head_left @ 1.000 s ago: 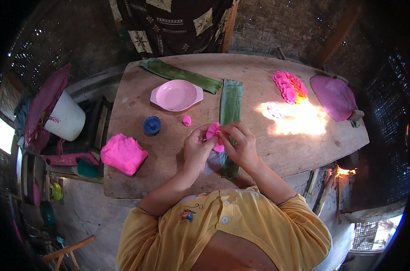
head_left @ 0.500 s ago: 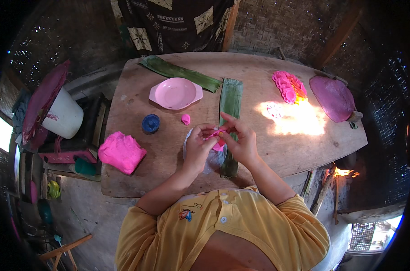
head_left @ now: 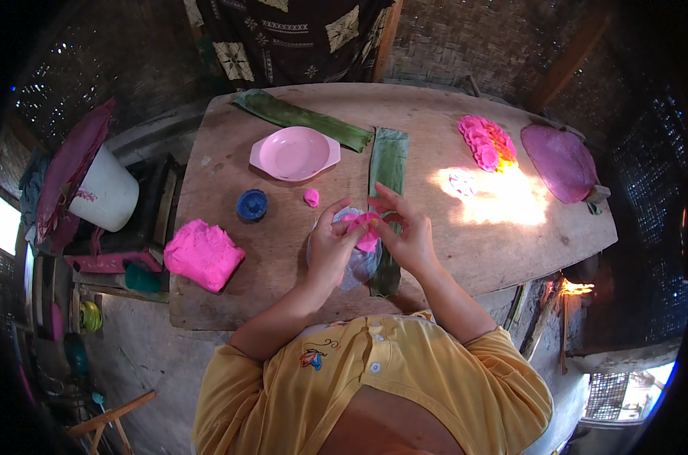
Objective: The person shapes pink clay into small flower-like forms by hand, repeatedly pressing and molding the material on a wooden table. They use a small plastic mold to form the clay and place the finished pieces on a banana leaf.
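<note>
Centrally, both forearms come up from the lower edge and angle inward over the table (head_left: 465,258), wrists raised, hands almost meeting at its near side. Left hand (head_left: 331,241): fingers curled, thumb and fingertips pinching a thin pink piece (head_left: 367,227). Right hand (head_left: 411,241): upper fingers lifted and spread toward the left hand, thumb at the piece's right edge; cannot tell whether it grips there or only touches.

The piece sits between the two hands, at the fingertips, above a round, clear plastic item (head_left: 361,271) and just left of an upright-running green leaf strip (head_left: 390,155). Part of the strip passes behind the right hand.

Beyond the left hand, a small pink lump (head_left: 311,197); farther left, a blue fluted cup (head_left: 252,205) and a large pink mass (head_left: 204,256). Pale pink dish (head_left: 293,154) past the small lump. Pink, flower-like pieces (head_left: 480,140) well apart, far right.
</note>
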Demonstrator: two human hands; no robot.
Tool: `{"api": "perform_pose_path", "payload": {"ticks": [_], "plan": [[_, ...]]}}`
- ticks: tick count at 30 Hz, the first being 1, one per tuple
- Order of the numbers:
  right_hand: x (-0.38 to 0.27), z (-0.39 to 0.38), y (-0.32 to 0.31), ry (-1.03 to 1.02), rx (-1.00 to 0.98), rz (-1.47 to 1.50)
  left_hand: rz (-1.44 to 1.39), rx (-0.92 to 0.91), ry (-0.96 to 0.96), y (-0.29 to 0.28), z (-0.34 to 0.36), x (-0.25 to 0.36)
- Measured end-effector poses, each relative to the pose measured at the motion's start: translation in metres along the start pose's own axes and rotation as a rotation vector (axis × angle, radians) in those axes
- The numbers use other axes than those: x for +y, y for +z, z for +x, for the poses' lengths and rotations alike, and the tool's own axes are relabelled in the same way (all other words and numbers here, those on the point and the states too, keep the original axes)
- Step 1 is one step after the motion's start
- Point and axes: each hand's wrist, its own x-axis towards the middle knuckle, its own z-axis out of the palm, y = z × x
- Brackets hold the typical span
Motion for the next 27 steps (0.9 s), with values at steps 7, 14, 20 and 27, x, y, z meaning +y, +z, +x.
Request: {"api": "perform_pose_path", "payload": {"ticks": [7, 14, 20, 27], "plan": [[-0.005, 0.002, -0.002, 0.233, -0.098, 0.041, -0.005, -0.038, -0.013, -0.002, 0.001, -0.01], [-0.004, -0.005, 0.001, -0.215, -0.036, -0.513, -0.362, 0.094, -0.185, -0.01, 0.009, -0.005], [-0.009, -0.016, 0.014, -0.158, -0.168, -0.659, -0.465, 0.187, -0.255, -0.009, 0.007, -0.001], [0.002, -0.008, 0.013, -0.201, -0.13, -0.744, -0.673, -0.081, -0.267, -0.006, 0.003, 0.005]]}}
